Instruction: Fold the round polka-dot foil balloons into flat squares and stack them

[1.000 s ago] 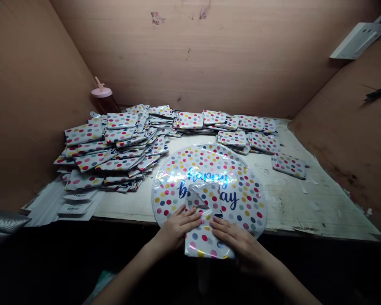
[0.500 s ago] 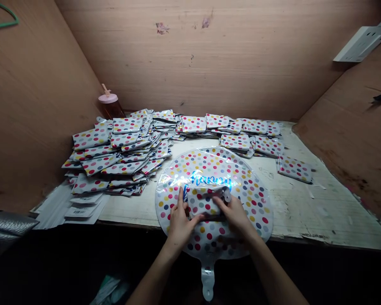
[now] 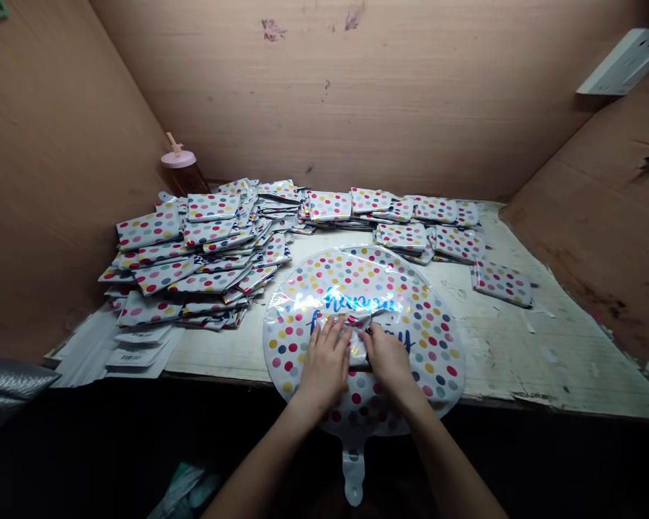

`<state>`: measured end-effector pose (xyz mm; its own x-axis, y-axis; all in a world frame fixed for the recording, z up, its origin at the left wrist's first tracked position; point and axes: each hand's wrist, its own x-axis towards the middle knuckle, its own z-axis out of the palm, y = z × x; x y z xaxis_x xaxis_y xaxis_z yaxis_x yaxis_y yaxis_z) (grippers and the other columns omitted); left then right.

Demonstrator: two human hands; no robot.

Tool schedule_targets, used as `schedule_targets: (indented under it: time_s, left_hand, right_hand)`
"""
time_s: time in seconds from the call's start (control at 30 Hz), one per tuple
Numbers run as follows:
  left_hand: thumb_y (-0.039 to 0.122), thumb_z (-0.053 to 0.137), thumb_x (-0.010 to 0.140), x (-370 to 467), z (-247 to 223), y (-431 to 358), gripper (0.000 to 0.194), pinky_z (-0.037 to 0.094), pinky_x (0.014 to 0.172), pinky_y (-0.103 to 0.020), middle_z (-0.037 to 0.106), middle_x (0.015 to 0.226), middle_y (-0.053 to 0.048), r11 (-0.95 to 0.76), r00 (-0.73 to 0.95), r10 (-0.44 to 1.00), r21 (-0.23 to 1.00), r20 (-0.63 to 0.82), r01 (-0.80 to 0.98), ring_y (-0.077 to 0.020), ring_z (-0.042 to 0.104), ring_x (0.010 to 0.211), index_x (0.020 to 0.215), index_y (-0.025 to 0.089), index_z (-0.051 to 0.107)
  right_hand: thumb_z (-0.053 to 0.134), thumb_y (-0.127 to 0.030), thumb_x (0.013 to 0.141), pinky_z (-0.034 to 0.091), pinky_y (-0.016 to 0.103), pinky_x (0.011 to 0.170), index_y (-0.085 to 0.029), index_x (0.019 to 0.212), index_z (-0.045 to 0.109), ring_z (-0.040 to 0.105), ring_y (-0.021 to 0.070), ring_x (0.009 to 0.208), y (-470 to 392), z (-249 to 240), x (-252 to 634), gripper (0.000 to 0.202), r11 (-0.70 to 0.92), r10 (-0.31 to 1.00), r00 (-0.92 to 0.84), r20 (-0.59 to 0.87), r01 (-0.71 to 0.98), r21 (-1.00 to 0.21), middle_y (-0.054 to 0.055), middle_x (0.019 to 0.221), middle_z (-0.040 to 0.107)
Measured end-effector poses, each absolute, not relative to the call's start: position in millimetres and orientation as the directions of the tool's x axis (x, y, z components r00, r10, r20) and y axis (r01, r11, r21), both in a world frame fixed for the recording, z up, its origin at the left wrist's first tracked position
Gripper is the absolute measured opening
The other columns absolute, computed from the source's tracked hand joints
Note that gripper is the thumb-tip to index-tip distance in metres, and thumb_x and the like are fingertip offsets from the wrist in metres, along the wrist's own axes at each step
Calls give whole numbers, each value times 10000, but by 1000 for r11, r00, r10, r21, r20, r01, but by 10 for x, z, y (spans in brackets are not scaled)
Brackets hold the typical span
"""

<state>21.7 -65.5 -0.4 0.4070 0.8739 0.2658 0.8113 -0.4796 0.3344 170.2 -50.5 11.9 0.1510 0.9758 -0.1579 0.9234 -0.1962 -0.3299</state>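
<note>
A flat round foil balloon [image 3: 357, 274] with coloured dots and blue "happy" lettering lies at the front of the table, its clear-white tail [image 3: 353, 468] hanging over the edge. On top of it is a small folded foil balloon [image 3: 358, 349], partly hidden under my hands. My left hand [image 3: 327, 360] rests over its left side with fingers stretched out and lying flat. At the right side, my right hand [image 3: 390, 359] is closed, thumb and fingers pinching the folded balloon near its upper edge.
Folded dotted balloons are heaped at the left [image 3: 216, 281] and stacked along the back [image 3: 329, 207]. One folded balloon [image 3: 502, 282] lies at the right. White labelled cards [image 3: 135, 355] sit at the left front, and a pink-lidded cup [image 3: 181, 169] stands behind the heap.
My left hand has turned over and moved onto the folded balloon, covering its left part. My right hand has shifted slightly left. More blue lettering shows on the flat balloon.
</note>
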Motion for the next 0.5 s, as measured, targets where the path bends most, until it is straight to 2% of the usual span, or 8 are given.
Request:
schedule_targets:
  time_s: [0.03, 0.1, 0.13, 0.2, 0.27, 0.3, 0.4, 0.5]
  left_hand:
    - [206, 413, 912, 248, -33, -622, 474, 212, 1138, -513, 331, 1509, -78, -479, 418, 875, 311, 245, 821, -288, 229, 1408, 1384, 224, 449]
    - [297, 458, 905, 289, -103, -577, 526, 201, 1127, -559, 239, 1549, -70, -443, 394, 893, 275, 217, 853, -343, 137, 1426, 1426, 268, 387]
    - [320, 471, 898, 303, -136, -566, 549, 195, 1123, -573, 209, 1559, -65, -432, 387, 899, 266, 207, 862, -361, 100, 1429, 1436, 287, 366]
    - [330, 478, 889, 324, -183, -558, 585, 187, 1122, -577, 189, 1563, -78, -416, 376, 907, 263, 189, 871, -375, 58, 1430, 1453, 273, 336]
    - [308, 490, 870, 329, -191, -559, 626, 168, 1121, -588, 173, 1563, -111, -383, 348, 922, 274, 171, 882, -389, 34, 1427, 1465, 224, 315]
    - [295, 503, 855, 318, -180, -560, 646, 159, 1118, -596, 161, 1564, -124, -366, 332, 930, 285, 161, 886, -396, 24, 1425, 1466, 207, 314]
    - [292, 569, 795, 193, -113, -553, 717, 145, 1112, -616, 130, 1568, -132, -371, 348, 929, 362, 128, 855, -401, 26, 1425, 1461, 204, 320]
    - [306, 559, 803, -57, -58, -544, 692, 197, 1125, -568, 211, 1547, -147, -432, 424, 895, 499, 137, 751, -340, 116, 1432, 1440, 158, 336]
  right_hand:
    - [373, -315, 967, 432, 308, 615, -150, 1057, 561, 650, 249, 740, -516, 119, 1695, 265, -224, 974, 205, -96, 928, -297, 110, 824, 684]
    - [358, -310, 971, 465, 350, 693, -115, 1175, 532, 640, 274, 868, -543, 96, 1680, 332, -254, 946, 296, 134, 931, -261, 167, 980, 666]
    - [347, -301, 973, 469, 379, 775, -109, 1222, 520, 614, 287, 977, -550, 72, 1670, 359, -215, 925, 279, 258, 944, -250, 190, 1085, 638]
    - [338, -301, 974, 398, 431, 970, -142, 1300, 501, 488, 294, 1210, -534, 2, 1644, 398, 10, 919, 70, 387, 979, -202, 181, 1297, 545]
    - [343, -371, 970, 283, 444, 1091, -202, 1388, 435, 327, 272, 1356, -485, -81, 1627, 460, 268, 928, -202, 313, 946, -183, 111, 1453, 416]
    - [337, -427, 965, 236, 442, 1121, -220, 1432, 373, 252, 261, 1397, -456, -118, 1627, 512, 337, 927, -287, 242, 921, -198, 81, 1507, 338]
    - [295, -568, 937, 145, 443, 1155, -201, 1498, 206, 93, 249, 1443, -398, -177, 1678, 676, 333, 943, -321, 88, 905, -265, 66, 1573, 143]
    - [341, -669, 876, 90, 491, 1152, -226, 1510, 112, -2, 289, 1445, -393, -131, 1770, 807, 373, 923, -384, 27, 876, -307, 75, 1584, 29]
